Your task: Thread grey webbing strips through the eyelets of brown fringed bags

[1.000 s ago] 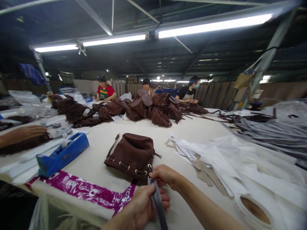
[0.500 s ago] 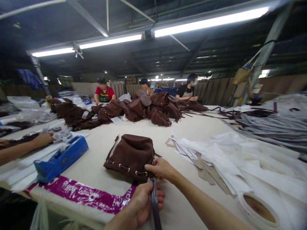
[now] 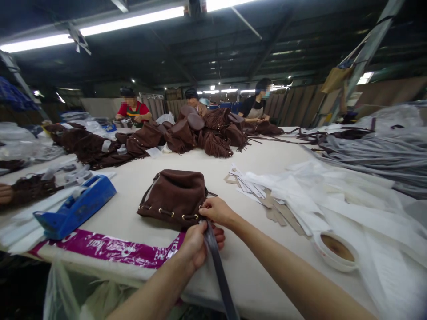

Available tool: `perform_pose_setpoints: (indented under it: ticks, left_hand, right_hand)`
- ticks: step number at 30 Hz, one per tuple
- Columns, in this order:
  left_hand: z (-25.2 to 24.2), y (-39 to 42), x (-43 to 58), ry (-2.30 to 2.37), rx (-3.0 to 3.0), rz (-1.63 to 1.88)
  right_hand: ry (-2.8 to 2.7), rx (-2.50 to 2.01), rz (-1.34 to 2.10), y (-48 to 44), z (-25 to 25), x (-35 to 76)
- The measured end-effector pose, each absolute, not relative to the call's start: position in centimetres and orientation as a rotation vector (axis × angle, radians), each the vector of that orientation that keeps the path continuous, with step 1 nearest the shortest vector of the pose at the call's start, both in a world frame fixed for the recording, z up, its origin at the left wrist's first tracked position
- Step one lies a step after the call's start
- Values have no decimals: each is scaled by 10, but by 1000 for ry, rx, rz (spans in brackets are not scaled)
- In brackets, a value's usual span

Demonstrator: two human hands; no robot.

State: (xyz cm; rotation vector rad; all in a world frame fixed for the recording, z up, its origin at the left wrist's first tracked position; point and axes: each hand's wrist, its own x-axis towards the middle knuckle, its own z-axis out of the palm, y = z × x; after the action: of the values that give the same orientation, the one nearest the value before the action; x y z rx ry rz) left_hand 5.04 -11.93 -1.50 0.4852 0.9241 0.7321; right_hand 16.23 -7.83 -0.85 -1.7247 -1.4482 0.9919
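A dark brown drawstring bag [image 3: 178,195] with gold eyelets lies on its side on the pale table [image 3: 267,153]. From its near right corner a long dark strap [image 3: 218,266], which looks wrapped in grey film, runs down over the table's front edge. My left hand [image 3: 198,244] is closed round this strap just below the bag. My right hand [image 3: 216,211] pinches at the bag's corner where the strap joins it; the fingertips partly hide the spot, so I cannot tell whether they grip strap or bag edge.
A blue tape dispenser [image 3: 76,206] stands at left by a purple printed strip [image 3: 116,249]. Brown fringed bags [image 3: 187,133] are heaped at the back, with co-workers behind. At right lie white sheets [image 3: 300,191], a tape roll [image 3: 335,251] and wrapped straps [image 3: 363,155]. Another person's hand [image 3: 5,193] shows far left.
The view has tilted down and shifted, so everything sits higher and further left. My hands remain at the bag's strap corner. The co-worker's hand at left has drawn back toward the edge.
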Motion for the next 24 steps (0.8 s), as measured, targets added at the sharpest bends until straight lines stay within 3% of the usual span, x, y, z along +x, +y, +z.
perform_pose_setpoints:
  ticks: [4,10,24]
  left_hand:
    - [-3,-102,54,955,528,820]
    - [13,-83,63,961,595,813]
    - [29,-48,68,978,693,902]
  right_hand:
    - [-1288,-1696,1090,-115,0,174]
    - [-902,-1146,1785,-160,-2,171]
    - [-865,-1015,1759,-217,-2,176]
